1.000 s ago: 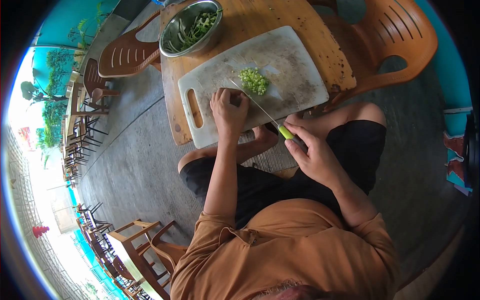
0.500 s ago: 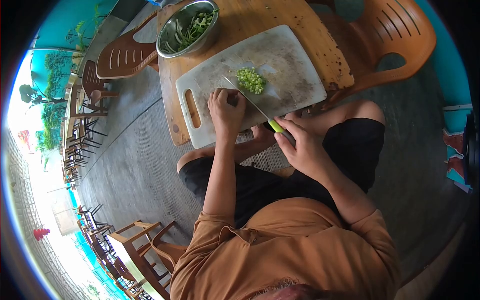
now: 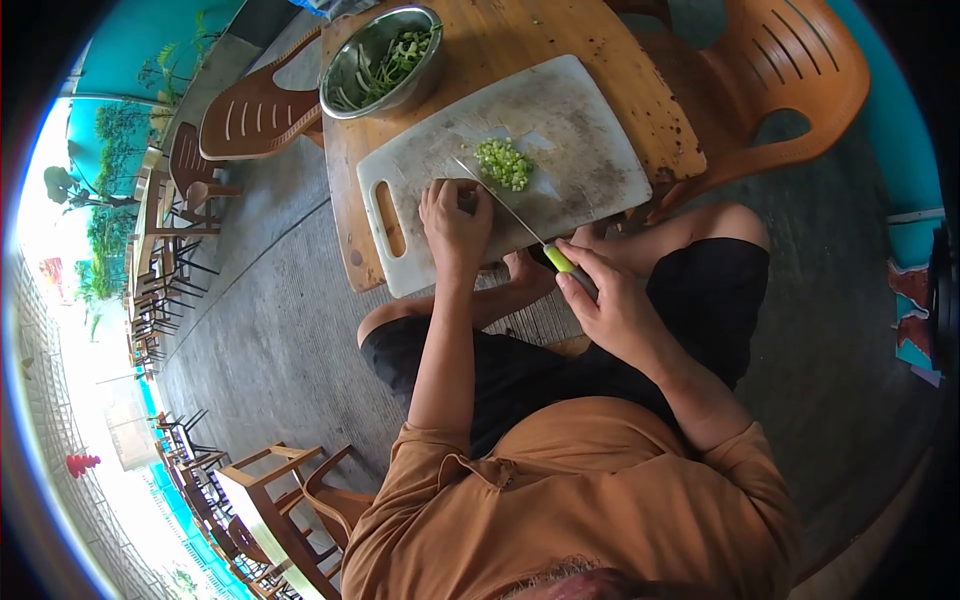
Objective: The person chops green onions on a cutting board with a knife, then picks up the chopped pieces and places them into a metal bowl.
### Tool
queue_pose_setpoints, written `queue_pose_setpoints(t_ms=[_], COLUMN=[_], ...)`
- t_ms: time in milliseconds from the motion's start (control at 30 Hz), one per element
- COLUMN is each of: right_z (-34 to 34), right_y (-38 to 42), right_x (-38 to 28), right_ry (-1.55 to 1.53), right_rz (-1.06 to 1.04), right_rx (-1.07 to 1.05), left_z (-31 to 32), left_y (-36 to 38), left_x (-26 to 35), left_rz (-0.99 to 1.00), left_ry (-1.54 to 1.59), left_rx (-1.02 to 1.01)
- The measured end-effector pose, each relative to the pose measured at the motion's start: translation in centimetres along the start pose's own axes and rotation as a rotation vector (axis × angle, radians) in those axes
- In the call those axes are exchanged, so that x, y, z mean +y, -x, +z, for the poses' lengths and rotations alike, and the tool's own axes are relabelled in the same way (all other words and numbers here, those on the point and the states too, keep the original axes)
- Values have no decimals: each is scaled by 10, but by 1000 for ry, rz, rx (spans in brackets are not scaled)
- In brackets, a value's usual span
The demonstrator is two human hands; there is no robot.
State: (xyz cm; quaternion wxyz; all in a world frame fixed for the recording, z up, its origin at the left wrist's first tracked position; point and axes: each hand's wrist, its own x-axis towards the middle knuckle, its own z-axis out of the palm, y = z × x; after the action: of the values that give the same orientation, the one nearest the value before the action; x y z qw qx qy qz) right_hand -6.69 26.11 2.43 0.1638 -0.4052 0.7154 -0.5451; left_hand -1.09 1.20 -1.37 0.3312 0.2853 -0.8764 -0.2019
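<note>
Holding the green-handled knife [image 3: 557, 259] in bent fingers, our right hand [image 3: 610, 300] points it between our left hand [image 3: 457, 222] and a little pile of chopped greens [image 3: 503, 163] on the white board [image 3: 590, 120]. Our left hand curls over the board, but we cannot tell if it pinches anything. The board sits on the wooden worktop [image 3: 490, 35], near a shiny bowl [image 3: 400, 98] with leafy greens [image 3: 392, 66].
</note>
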Motion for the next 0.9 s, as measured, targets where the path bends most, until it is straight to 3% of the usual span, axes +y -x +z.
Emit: queue_pose_setpoints(t_ms=[300,400,900], right_z=[-14,-13,-11], right_y=[1,0,1], right_x=[-7,-7,-10], right_ry=[-92,-86,-153], right_rz=[147,77,133], right_rx=[-88,-19,-63], left_z=[1,0,1], left_y=[0,-1,0], left_x=[0,0,-1], left_rz=[20,35,32], left_ry=[-35,-13,-10], left_rx=[2,-3,-3])
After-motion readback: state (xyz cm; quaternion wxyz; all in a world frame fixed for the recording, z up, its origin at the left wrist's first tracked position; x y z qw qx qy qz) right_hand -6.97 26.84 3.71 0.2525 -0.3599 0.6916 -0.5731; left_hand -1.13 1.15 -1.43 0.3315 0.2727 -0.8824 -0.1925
